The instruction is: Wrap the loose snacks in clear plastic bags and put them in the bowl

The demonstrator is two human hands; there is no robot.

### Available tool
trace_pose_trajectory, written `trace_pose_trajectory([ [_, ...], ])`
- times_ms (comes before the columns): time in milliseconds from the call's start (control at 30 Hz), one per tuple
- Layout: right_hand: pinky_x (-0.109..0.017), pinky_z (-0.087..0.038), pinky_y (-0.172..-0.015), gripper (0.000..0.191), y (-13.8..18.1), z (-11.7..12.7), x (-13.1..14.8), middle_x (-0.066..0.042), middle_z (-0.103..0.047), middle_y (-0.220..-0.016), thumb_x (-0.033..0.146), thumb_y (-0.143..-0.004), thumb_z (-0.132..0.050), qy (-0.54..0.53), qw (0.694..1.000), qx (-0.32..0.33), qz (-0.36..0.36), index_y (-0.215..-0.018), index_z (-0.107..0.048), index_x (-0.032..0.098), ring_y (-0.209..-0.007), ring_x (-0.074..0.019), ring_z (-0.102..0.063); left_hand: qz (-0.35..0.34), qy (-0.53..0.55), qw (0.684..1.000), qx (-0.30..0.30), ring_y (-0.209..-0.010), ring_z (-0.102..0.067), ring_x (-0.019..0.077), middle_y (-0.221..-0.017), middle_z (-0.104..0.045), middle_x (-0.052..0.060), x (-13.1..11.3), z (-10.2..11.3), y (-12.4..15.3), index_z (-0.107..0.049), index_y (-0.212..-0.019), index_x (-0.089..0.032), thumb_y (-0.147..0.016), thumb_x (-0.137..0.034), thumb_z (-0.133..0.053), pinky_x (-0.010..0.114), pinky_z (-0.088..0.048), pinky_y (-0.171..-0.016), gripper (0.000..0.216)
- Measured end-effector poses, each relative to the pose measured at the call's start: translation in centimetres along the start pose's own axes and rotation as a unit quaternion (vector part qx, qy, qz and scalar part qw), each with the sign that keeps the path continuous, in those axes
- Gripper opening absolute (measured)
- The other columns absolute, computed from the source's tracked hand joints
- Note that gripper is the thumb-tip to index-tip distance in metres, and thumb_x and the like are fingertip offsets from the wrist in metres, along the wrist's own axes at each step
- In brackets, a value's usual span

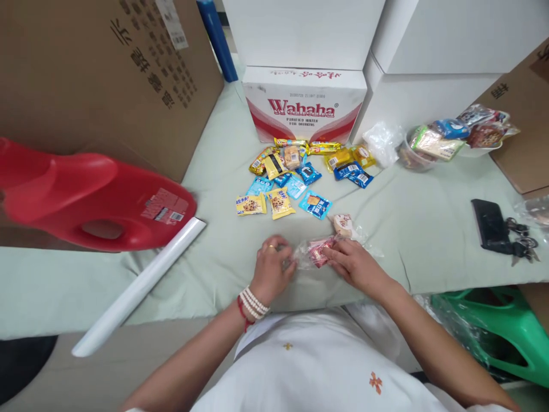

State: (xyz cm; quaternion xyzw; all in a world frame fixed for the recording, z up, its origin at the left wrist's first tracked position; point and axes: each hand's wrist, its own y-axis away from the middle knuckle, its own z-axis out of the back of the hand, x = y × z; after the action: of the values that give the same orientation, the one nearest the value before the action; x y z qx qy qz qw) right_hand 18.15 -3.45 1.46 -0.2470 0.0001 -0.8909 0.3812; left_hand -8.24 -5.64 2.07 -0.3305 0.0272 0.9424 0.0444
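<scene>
On the table just in front of me lies a clear plastic bag (pixel 303 255) with a red snack packet (pixel 318 253) in or on it. My left hand (pixel 272 268) has its fingers curled at the bag's left end, slightly blurred. With bent fingers my right hand (pixel 354 262) grips the red snack packet and the plastic around it. Behind the right fingertips is a beige wrapped snack (pixel 343 225). Farther back are yellow cookie packets (pixel 281 203), light-blue packets (pixel 315 204), dark-blue packets (pixel 359 175) and a clear-wrapped biscuit pack (pixel 291 156).
A Wahaha carton (pixel 304 106) stands behind the snacks. To the left are a red jug (pixel 128 194), a white tube (pixel 141 286) and a large cardboard box (pixel 107 86). Tubs of snacks (pixel 418 163), crumpled plastic (pixel 383 143) and a black wallet with keys (pixel 491 226) lie right.
</scene>
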Motion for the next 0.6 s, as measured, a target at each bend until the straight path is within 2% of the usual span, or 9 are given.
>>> trace_pose_trajectory([
  [33,-0.036,-0.046,-0.079,0.028,-0.1,-0.2,0.0,-0.010,-0.066,-0.100,0.024,-0.106,-0.050,-0.002,1.000,-0.003,-0.003,-0.129,-0.066,0.022,-0.090,-0.0224,-0.058,0.018,0.048,0.998,0.022,-0.096,-0.066,0.0260,-0.092,-0.068,0.008,-0.3,0.4,0.3,-0.060,-0.071,-0.020,-0.083,-0.028,-0.065,0.039,-0.052,-0.085,0.015],
  [100,-0.035,-0.046,-0.079,0.028,-0.3,-0.6,0.0,-0.008,-0.066,-0.099,0.023,-0.106,-0.049,-0.015,1.000,-0.009,-0.010,-0.127,-0.068,0.024,-0.088,-0.0216,-0.057,0.076,0.165,0.982,0.060,-0.066,-0.061,0.0171,-0.068,-0.063,0.000,-1.0,1.0,0.9,-0.056,-0.073,-0.021,-0.088,-0.034,-0.061,0.029,-0.049,-0.066,0.020],
  [167,-0.035,-0.046,-0.078,0.028,-0.6,-1.0,0.2,-0.007,-0.066,-0.097,0.023,-0.106,-0.049,-0.030,0.999,-0.012,-0.015,-0.124,-0.070,0.025,-0.086,-0.0213,-0.056,0.118,0.258,0.955,0.086,-0.055,-0.057,0.0141,-0.060,-0.060,-0.004,-1.9,0.9,1.0,-0.057,-0.079,-0.021,-0.089,-0.042,-0.062,0.025,-0.045,-0.058,0.023],
  [233,-0.035,-0.047,-0.077,0.028,-0.9,-1.3,0.5,-0.008,-0.066,-0.095,0.021,-0.105,-0.048,-0.037,0.999,-0.018,-0.018,-0.120,-0.072,0.025,-0.086,-0.0218,-0.055,0.101,0.278,0.951,0.095,-0.058,-0.059,0.0143,-0.064,-0.064,-0.003,-2.9,0.1,0.5,-0.063,-0.084,-0.020,-0.092,-0.041,-0.059,0.025,-0.045,-0.060,0.023],
  [333,-0.037,-0.049,-0.078,0.028,-0.7,-1.4,0.9,-0.009,-0.068,-0.097,0.020,-0.104,-0.048,-0.063,0.997,-0.028,-0.021,-0.114,-0.074,0.024,-0.088,-0.0231,-0.058,0.021,0.162,0.984,0.075,-0.075,-0.066,0.0176,-0.078,-0.071,0.004,-4.1,-1.7,-1.0,-0.070,-0.089,-0.019,-0.099,-0.029,-0.045,0.028,-0.047,-0.072,0.028],
  [433,-0.037,-0.054,-0.086,0.031,-0.1,-1.3,0.4,-0.010,-0.070,-0.110,0.025,-0.105,-0.047,-0.144,0.987,-0.057,-0.048,-0.127,-0.069,0.026,-0.100,-0.0231,-0.064,-0.018,-0.008,0.997,0.074,-0.086,-0.068,0.0207,-0.096,-0.074,0.008,-4.7,-2.8,-2.1,-0.073,-0.101,-0.020,-0.100,-0.024,-0.044,0.030,-0.045,-0.074,0.029],
  [500,-0.039,-0.054,-0.097,0.035,0.1,-0.9,-1.0,-0.010,-0.070,-0.122,0.031,-0.106,-0.046,-0.189,0.972,-0.094,-0.104,-0.136,-0.064,0.028,-0.111,-0.0223,-0.066,-0.015,-0.093,0.991,0.090,-0.080,-0.066,0.0203,-0.102,-0.073,0.008,-5.0,-2.9,-2.3,-0.074,-0.108,-0.024,-0.102,-0.027,-0.046,0.030,-0.042,-0.067,0.029],
  [600,-0.044,-0.051,-0.108,0.040,-0.4,0.0,-4.5,-0.009,-0.066,-0.137,0.033,-0.104,-0.047,-0.185,0.954,-0.133,-0.193,-0.142,-0.060,0.029,-0.120,-0.0234,-0.065,-0.019,-0.152,0.985,0.083,-0.078,-0.064,0.0218,-0.095,-0.070,0.007,-5.2,-2.7,-2.4,-0.076,-0.103,-0.028,-0.103,-0.034,-0.047,0.032,-0.042,-0.066,0.030],
])
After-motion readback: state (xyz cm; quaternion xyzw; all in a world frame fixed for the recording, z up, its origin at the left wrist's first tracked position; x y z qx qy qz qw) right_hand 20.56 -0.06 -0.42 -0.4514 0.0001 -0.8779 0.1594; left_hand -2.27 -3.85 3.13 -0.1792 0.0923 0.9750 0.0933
